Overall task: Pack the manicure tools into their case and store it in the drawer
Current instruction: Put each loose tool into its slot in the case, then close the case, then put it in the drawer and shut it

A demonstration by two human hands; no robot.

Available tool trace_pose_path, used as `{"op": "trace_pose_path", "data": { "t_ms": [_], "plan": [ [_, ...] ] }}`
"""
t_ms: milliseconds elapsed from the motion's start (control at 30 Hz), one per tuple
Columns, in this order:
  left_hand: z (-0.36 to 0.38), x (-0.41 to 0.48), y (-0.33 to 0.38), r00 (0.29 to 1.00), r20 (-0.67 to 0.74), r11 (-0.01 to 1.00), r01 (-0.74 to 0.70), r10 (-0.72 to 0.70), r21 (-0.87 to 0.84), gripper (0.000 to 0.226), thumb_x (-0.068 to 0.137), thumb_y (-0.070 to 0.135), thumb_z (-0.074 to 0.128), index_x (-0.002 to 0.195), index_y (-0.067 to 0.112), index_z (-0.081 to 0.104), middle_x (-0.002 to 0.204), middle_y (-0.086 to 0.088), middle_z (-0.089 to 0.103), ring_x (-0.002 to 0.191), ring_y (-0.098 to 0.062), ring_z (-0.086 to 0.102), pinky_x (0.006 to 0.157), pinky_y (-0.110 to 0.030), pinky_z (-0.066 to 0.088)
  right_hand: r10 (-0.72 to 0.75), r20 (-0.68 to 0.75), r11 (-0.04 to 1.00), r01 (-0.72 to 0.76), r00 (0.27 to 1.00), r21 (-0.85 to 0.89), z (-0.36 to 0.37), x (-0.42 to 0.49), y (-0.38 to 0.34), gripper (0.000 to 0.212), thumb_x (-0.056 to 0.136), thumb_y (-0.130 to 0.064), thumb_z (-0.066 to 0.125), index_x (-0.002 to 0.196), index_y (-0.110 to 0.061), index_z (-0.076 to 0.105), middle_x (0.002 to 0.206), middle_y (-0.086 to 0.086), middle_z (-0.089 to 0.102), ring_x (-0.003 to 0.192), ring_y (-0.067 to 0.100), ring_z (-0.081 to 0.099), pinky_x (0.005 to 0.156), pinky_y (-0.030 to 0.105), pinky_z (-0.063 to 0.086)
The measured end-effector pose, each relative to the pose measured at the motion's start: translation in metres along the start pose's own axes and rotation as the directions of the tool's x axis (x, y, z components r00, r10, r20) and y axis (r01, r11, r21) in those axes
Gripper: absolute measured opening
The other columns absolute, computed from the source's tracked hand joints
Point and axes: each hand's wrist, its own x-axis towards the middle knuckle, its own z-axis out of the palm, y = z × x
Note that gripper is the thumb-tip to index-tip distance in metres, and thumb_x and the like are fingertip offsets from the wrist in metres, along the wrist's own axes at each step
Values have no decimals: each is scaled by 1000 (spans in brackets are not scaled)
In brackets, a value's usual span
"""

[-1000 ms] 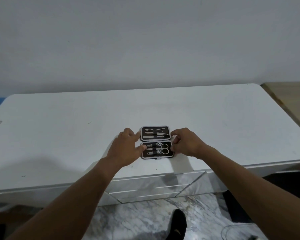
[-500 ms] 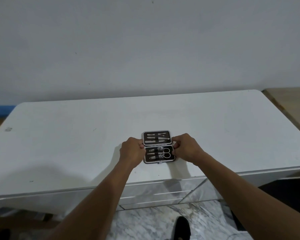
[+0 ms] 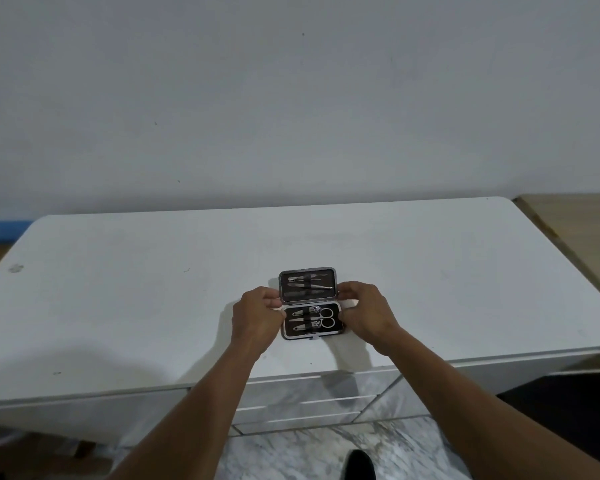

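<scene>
Fingers (image 3: 274, 303) of both hands pinching open case (image 3: 310, 304), white dresser top (image 3: 430, 271) bare around

Shiny metal tools (image 3: 312, 318) in dark-lined case (image 3: 310, 304); smooth matt white tabletop (image 3: 118, 289).

Case (image 3: 310, 304) side edges, perhaps clasps, behind both hands' fingers.

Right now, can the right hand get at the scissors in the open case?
Probably yes. The right hand grips the manicure case at its right edge, the case lies open, and the scissors sit uncovered nearest that hand.
</scene>
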Motion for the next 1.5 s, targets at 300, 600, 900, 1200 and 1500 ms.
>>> {"op": "trace_pose_path", "data": {
  "t_ms": [300, 600, 900, 1200, 1500],
  "plan": [
    [1, -8, -7, 994, -49, 995, -95, 95, 3, 17, 83, 6, 65, 91, 20, 70, 79, 9, 73, 84, -9, 68, 79, -27, 53, 113, -13, 970, -108, 994, 217, 0, 1, 3, 49, 64, -67, 65, 86, -23, 65, 93, -1, 74, 91, 23, 71, 89, 49, 56],
    [-7, -26, -14, 988, 13, 987, -152, 153, -60, 13, 92, 35, 63, 85, 29, 73, 81, 13, 72, 81, -4, 66, 70, -15, 45, 31, -81, 986, -17, 996, 163, 0, -17, 8, 40, 72, -62, 64, 86, -25, 69, 91, -7, 75, 93, 14, 70, 92, 43, 55],
    [-3, -35, -38, 949, 50, 951, -310, 310, -8, 38, 84, 5, 75, 120, 9, 68, 120, -3, 69, 111, -13, 64, 88, -2, 42, -121, -103, 984, 106, 987, -145, 7, -35, 17, 36, 83, -25, 75, 116, -13, 69, 108, 2, 73, 92, 12, 68, 84, 18, 54],
    [0, -29, -30, 891, 86, 866, -453, 445, 211, 20, 87, 8, 70, 106, 1, 73, 114, -11, 69, 102, -27, 66, 94, -37, 51, -115, -76, 953, 88, 990, -290, 8, -31, 8, 34, 83, -22, 73, 115, -10, 69, 116, 8, 70, 103, 23, 66, 93, 33, 51],
    [10, -23, -28, 895, 124, 836, -446, 429, 321, 12, 86, 5, 66, 80, -3, 72, 98, -11, 71, 94, -28, 64, 83, -35, 48, -63, -66, 907, 30, 996, -420, 16, -31, -7, 19, 85, -12, 66, 101, -1, 69, 105, 15, 71, 99, 31, 63, 81, 32, 47]
  ]
}}
